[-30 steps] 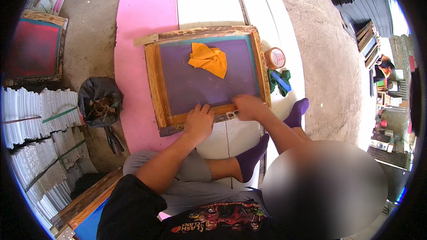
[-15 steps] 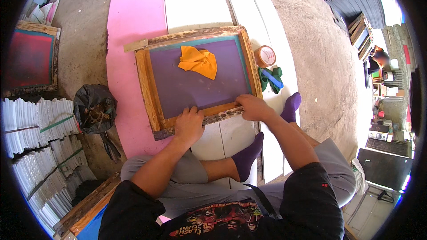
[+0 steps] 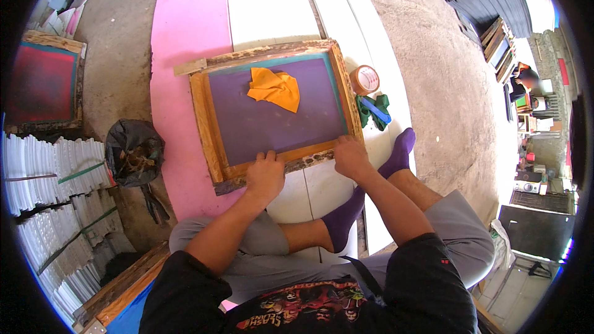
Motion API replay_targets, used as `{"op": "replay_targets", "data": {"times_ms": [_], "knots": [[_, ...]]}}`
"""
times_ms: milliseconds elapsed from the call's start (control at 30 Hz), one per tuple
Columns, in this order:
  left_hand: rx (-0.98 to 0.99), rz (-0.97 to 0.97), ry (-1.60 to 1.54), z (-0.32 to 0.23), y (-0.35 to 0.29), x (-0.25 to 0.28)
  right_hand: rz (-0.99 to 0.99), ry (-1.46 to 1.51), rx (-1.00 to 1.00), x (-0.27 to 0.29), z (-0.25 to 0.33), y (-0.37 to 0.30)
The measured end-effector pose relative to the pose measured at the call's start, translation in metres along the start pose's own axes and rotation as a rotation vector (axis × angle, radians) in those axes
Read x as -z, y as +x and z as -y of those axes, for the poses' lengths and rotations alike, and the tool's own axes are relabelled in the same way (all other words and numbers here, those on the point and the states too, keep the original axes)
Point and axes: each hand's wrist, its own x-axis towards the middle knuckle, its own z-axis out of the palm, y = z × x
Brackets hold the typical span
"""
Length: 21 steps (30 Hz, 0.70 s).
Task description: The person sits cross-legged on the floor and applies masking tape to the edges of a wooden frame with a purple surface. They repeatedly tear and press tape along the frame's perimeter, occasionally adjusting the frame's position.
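A screen printing frame (image 3: 202,125) with worn wooden rails lies in front of me. Its mesh (image 3: 247,125) is purple with a teal border at the far and right sides. On the mesh rests a crumpled orange cloth (image 3: 272,88), touched by neither hand. My left hand (image 3: 265,176) is closed over the near rail, around its middle. Close to the near right corner, my right hand (image 3: 351,159) has its fingers curled over the same rail. Both thumbs are mostly hidden.
Right of the frame are a roll of brown tape (image 3: 365,80) and a green and blue cloth bundle (image 3: 375,111). Pink and white boards (image 3: 185,18) lie underneath. A black plastic bag (image 3: 133,151), stacked white sheets (image 3: 59,170) and a red-meshed frame (image 3: 46,83) are at left.
My right hand has turned, its fingers now pointing away from me over the rail instead of leftward. My left hand keeps its place on the rail. The orange cloth stays on the mesh.
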Motion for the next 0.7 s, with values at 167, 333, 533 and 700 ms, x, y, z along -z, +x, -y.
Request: {"op": "replay_targets", "data": {"times_ms": [167,333,533,700], "knots": [[-0.066,-0.088,-0.029,0.001,0.0,-0.005,-0.34,0.253,0.174,-0.019,0.062,-0.001],[-0.04,-0.095,-0.034,0.002,-0.01,0.016,-0.294,0.455,0.226,-0.004,0.093,-0.005],[0.067,0.03,0.006,0.02,-0.023,0.037,-0.191,0.342,0.094,-0.013,0.012,-0.012],[0.192,0.076,0.085,0.033,-0.028,0.02,-0.255,0.213,0.115,-0.021,-0.027,-0.011]]}}
